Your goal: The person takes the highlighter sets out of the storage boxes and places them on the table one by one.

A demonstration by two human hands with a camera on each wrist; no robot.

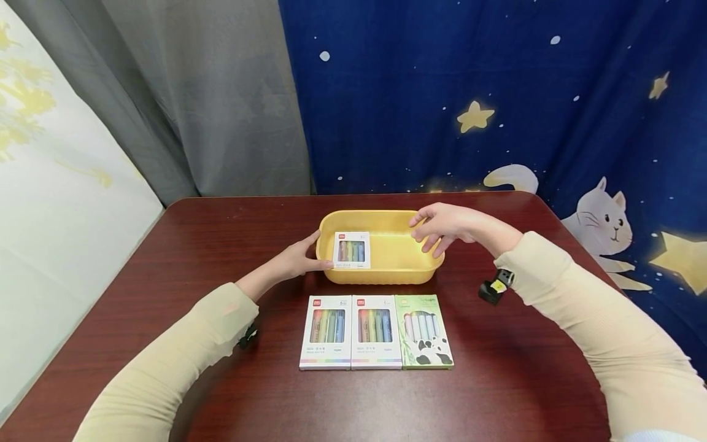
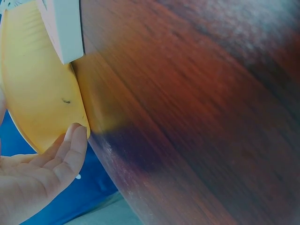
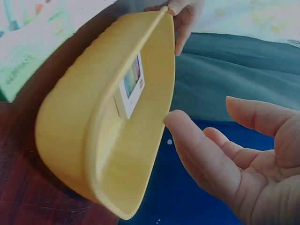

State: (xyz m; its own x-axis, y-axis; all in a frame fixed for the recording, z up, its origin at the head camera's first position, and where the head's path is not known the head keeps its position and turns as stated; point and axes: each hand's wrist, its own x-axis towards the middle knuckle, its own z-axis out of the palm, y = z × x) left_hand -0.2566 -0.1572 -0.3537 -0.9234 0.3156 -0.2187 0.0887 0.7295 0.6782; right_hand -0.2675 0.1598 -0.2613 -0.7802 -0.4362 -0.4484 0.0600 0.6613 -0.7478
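A yellow plastic basket stands in the middle of the dark wooden table. Inside, at its left end, lies a small white box of colored pens with a clear window. My left hand holds the basket's left end, thumb at the rim and fingers along the outer wall. In the left wrist view, those fingers lie against the yellow side. My right hand hovers over the right end with loosely bent, spread fingers and nothing in them. The right wrist view shows its fingertips beside the rim.
In front of the basket, a row holds two white pen boxes and a green panda box, side by side. Behind the table hang a grey curtain and a blue star-patterned curtain.
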